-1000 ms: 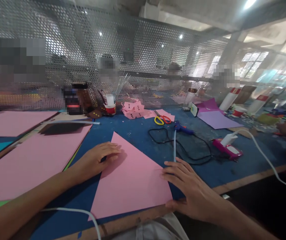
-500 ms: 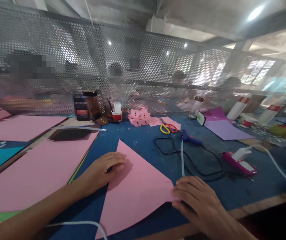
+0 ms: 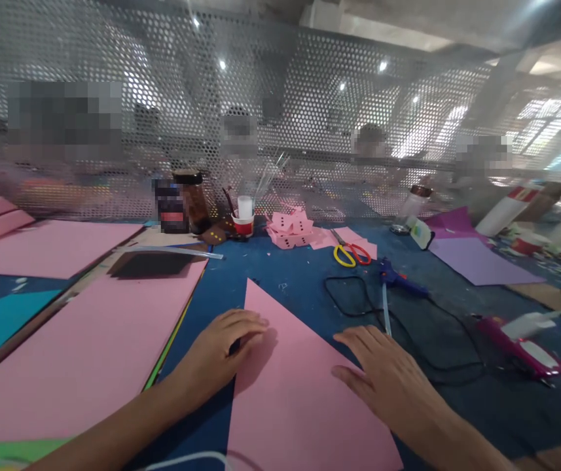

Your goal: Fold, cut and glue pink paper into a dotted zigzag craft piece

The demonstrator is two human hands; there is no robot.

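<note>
A pink paper folded into a triangle point(image 3: 292, 392) lies on the blue table top point(image 3: 285, 275) in front of me. My left hand point(image 3: 221, 350) rests with curved fingertips on the triangle's left edge, near its top point. My right hand point(image 3: 388, 379) lies flat on the triangle's right side, fingers stretched out and slightly apart. Neither hand holds anything.
Large pink sheets point(image 3: 78, 347) lie at the left over green and teal ones. Beyond are yellow-and-red scissors point(image 3: 349, 254), a blue glue gun point(image 3: 398, 278) with black cable, a pink glue gun point(image 3: 520, 337), cut pink pieces point(image 3: 290, 229), jars and a perforated metal screen point(image 3: 280, 118) with people behind.
My right hand has slid from the triangle's right corner up onto the paper and now lies flat. The view has shifted left and down. My left hand has stayed on the left edge.
</note>
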